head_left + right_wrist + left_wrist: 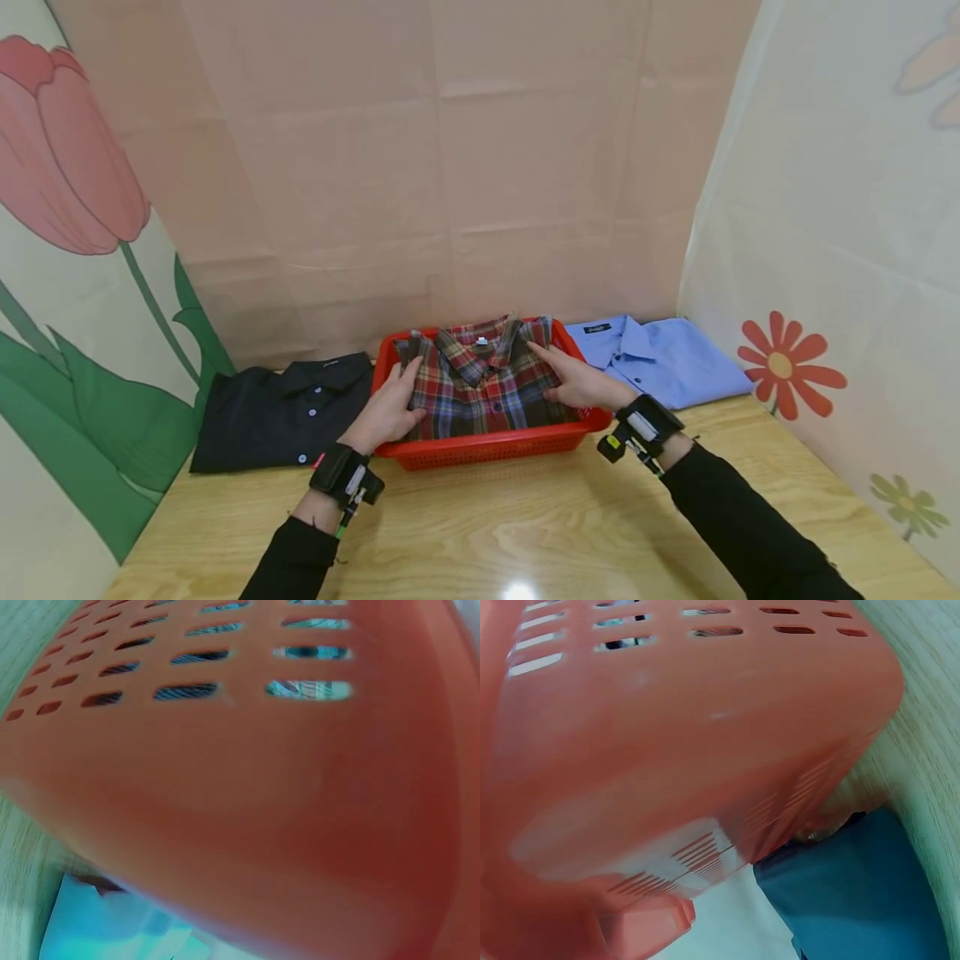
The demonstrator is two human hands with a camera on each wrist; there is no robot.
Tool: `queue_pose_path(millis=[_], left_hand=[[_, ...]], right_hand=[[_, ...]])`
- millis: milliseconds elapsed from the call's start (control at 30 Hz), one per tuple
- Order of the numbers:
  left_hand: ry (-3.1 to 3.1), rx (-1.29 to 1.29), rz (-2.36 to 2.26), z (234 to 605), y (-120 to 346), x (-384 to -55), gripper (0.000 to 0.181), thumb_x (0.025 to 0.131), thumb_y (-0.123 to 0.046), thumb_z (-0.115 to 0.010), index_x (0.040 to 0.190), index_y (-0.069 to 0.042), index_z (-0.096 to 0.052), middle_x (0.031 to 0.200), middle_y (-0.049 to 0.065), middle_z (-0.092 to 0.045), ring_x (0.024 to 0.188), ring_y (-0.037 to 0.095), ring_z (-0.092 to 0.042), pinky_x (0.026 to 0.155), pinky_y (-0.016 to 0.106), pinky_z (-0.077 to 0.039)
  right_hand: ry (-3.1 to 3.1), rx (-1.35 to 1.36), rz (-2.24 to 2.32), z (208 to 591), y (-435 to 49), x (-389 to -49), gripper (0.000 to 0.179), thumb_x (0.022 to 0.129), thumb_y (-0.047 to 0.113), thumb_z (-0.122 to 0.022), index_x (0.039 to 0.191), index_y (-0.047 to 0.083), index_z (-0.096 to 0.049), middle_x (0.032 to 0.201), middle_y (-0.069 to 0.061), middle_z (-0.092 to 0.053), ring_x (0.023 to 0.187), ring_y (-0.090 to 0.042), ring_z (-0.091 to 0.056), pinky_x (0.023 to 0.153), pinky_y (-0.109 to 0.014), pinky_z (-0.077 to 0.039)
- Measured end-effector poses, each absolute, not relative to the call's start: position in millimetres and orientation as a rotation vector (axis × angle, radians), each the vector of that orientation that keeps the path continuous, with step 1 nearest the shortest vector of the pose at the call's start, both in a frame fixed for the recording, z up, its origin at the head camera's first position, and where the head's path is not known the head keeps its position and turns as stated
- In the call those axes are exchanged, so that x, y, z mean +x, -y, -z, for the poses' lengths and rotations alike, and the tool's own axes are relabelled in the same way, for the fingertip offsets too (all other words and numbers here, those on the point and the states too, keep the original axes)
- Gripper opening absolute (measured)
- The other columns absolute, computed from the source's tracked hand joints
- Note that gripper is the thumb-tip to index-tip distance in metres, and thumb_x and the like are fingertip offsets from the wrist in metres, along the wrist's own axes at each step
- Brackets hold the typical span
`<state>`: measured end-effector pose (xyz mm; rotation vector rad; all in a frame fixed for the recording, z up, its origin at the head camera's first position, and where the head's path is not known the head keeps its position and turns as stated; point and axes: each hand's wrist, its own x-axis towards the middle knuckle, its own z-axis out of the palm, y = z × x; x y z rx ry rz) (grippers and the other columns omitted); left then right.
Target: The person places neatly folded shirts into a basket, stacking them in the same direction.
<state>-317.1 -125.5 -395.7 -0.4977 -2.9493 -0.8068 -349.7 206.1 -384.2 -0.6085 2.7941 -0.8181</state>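
Note:
A folded plaid shirt (491, 387), red, brown and blue with its collar toward the back, lies inside a red plastic basket (480, 446). At the shirt's left side, my left hand (387, 408) rests with fingers extended and thumb spread over the fabric. My right hand (581, 379) reaches over the basket's right rim, its outstretched fingers touching the shirt's right side. Neither hand shows in the wrist views; the slotted basket wall (705, 712) fills much of the left one, and the basket's other end (225, 772) fills the right one.
A folded black shirt (281, 417) lies left of the basket on the wooden table (465, 525). To the right lies a folded light blue shirt (663, 358), close beside the basket. A pinkish cloth backdrop (450, 167) hangs behind, with flower-printed side panels.

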Motion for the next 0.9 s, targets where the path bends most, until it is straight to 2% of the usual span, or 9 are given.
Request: queue_pose_path(millis=[67, 167, 267, 400, 467, 533, 667, 767, 900], left_hand=[[2.948, -0.517, 0.762, 396.5, 124.8, -316.7, 0.086, 0.087, -0.012, -0.072, 0.157, -0.012, -0.021, 0.158, 0.027, -0.022, 0.116, 0.034, -0.059, 0.094, 0.049, -0.050], [2.952, -0.536, 0.719, 396.9, 123.7, -316.8, 0.085, 0.087, -0.013, -0.072, 0.156, -0.012, -0.022, 0.154, 0.021, -0.030, 0.098, 0.027, -0.062, 0.081, 0.043, -0.053], [2.960, -0.539, 0.667, 397.0, 122.8, -318.2, 0.084, 0.087, -0.013, -0.072, 0.156, -0.012, -0.024, 0.151, 0.018, -0.036, 0.085, 0.021, -0.060, 0.070, 0.036, -0.050], [2.987, -0.537, 0.614, 398.0, 121.6, -320.6, 0.083, 0.088, -0.013, -0.071, 0.156, -0.011, -0.024, 0.149, 0.020, -0.037, 0.070, 0.019, -0.056, 0.058, 0.031, -0.042], [3.003, -0.535, 0.600, 398.4, 120.9, -321.1, 0.082, 0.088, -0.013, -0.070, 0.156, -0.010, -0.024, 0.149, 0.021, -0.038, 0.069, 0.020, -0.055, 0.057, 0.032, -0.042], [3.010, -0.536, 0.574, 398.6, 120.2, -321.1, 0.080, 0.088, -0.013, -0.070, 0.155, -0.010, -0.026, 0.147, 0.021, -0.039, 0.075, 0.022, -0.057, 0.061, 0.034, -0.046], [3.018, -0.545, 0.501, 398.4, 119.1, -320.9, 0.078, 0.088, -0.011, -0.068, 0.154, -0.008, -0.028, 0.146, 0.024, -0.040, 0.088, 0.026, -0.060, 0.075, 0.041, -0.052], [3.027, -0.551, 0.463, 399.2, 118.5, -321.8, 0.077, 0.087, -0.010, -0.067, 0.154, -0.008, -0.028, 0.144, 0.024, -0.042, 0.082, 0.025, -0.060, 0.071, 0.040, -0.051], [3.035, -0.556, 0.402, 400.9, 117.1, -322.2, 0.075, 0.088, -0.010, -0.066, 0.153, -0.007, -0.029, 0.138, 0.024, -0.045, 0.066, 0.020, -0.054, 0.058, 0.034, -0.044]], right_hand=[[-2.788, -0.597, 0.800, 384.6, -206.0, -350.6, 0.091, 0.088, 0.001, -0.066, 0.159, 0.018, -0.012, 0.161, -0.027, -0.006, 0.148, -0.045, -0.012, 0.086, -0.043, -0.048], [-2.780, -0.566, 0.787, 384.1, -205.2, -351.0, 0.092, 0.087, -0.001, -0.065, 0.159, 0.018, -0.012, 0.162, -0.027, -0.005, 0.149, -0.044, -0.009, 0.093, -0.047, -0.049], [-2.784, -0.542, 0.769, 383.5, -203.5, -352.1, 0.091, 0.087, -0.002, -0.065, 0.159, 0.017, -0.013, 0.162, -0.027, -0.006, 0.149, -0.044, -0.011, 0.101, -0.052, -0.045], [-2.792, -0.544, 0.723, 382.3, -201.3, -354.1, 0.089, 0.086, -0.003, -0.065, 0.158, 0.014, -0.016, 0.161, -0.028, -0.008, 0.148, -0.044, -0.015, 0.100, -0.050, -0.047], [-2.791, -0.550, 0.703, 381.8, -200.7, -355.1, 0.088, 0.086, -0.003, -0.065, 0.158, 0.012, -0.017, 0.161, -0.028, -0.010, 0.147, -0.044, -0.018, 0.096, -0.047, -0.049], [-2.794, -0.565, 0.675, 381.6, -200.4, -356.1, 0.086, 0.086, -0.003, -0.065, 0.158, 0.010, -0.019, 0.160, -0.029, -0.012, 0.146, -0.044, -0.020, 0.091, -0.045, -0.050], [-2.793, -0.575, 0.645, 382.7, -199.8, -358.3, 0.085, 0.086, -0.003, -0.065, 0.157, 0.008, -0.020, 0.160, -0.028, -0.016, 0.147, -0.043, -0.018, 0.101, -0.049, -0.045], [-2.811, -0.599, 0.606, 383.9, -198.7, -359.2, 0.084, 0.086, -0.002, -0.066, 0.156, 0.006, -0.021, 0.158, -0.029, -0.020, 0.147, -0.044, -0.018, 0.108, -0.054, -0.039], [-2.835, -0.587, 0.577, 385.0, -197.7, -359.3, 0.084, 0.086, 0.001, -0.068, 0.156, 0.006, -0.022, 0.157, -0.030, -0.021, 0.145, -0.045, -0.024, 0.109, -0.056, -0.038]])
